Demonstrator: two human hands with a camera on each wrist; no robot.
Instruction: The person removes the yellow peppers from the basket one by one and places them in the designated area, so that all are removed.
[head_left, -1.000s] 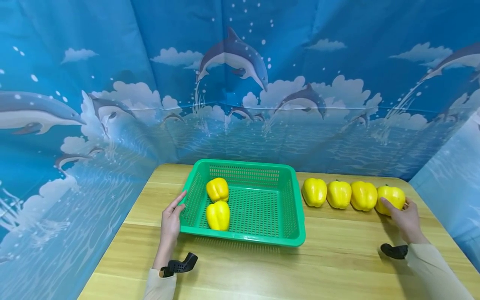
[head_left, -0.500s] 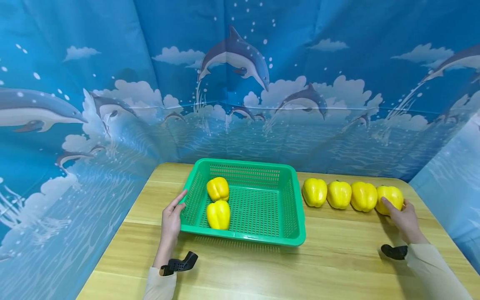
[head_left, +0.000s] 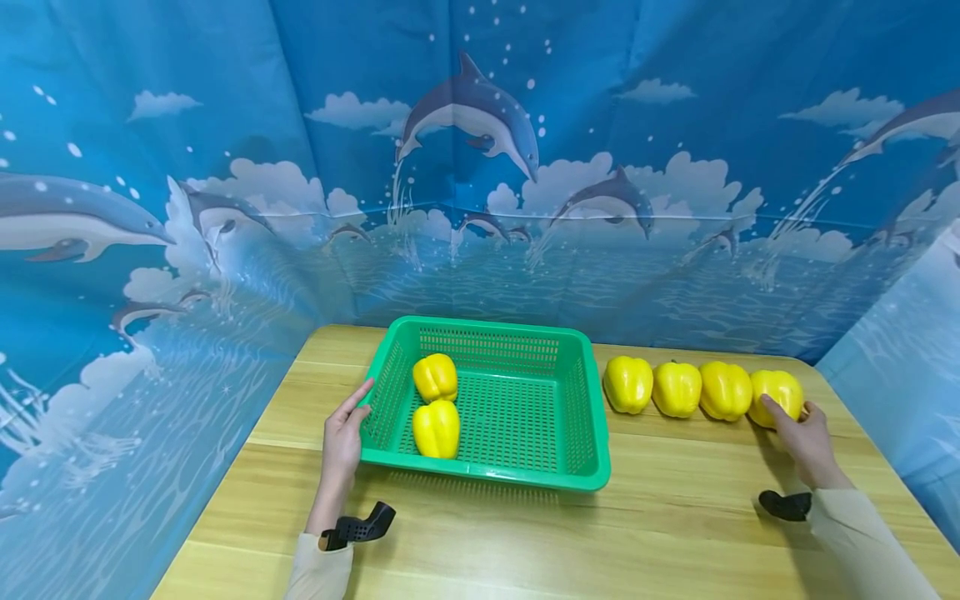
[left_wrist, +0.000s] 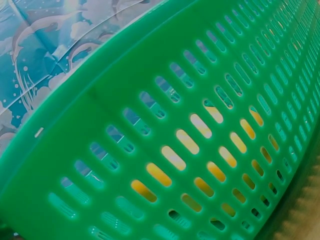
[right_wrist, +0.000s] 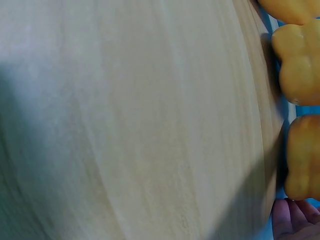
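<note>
On a pale wood-grained table (head_left: 675, 533), a green rectangular plastic basket (head_left: 525, 477) with slotted walls holds two glossy yellow bell peppers (head_left: 436, 429) in its left half, while the person's left hand (head_left: 342, 442) touches its left side, visible thumb and forefinger extended and spread. Just right of the basket runs a row of four more yellow bell peppers (head_left: 677, 389), where the rightmost pepper (head_left: 782, 391), held between the right hand's (head_left: 808, 442) thumb and fingers, has shifted slightly left; the row seems tighter, the basket's count unchanged.
</note>
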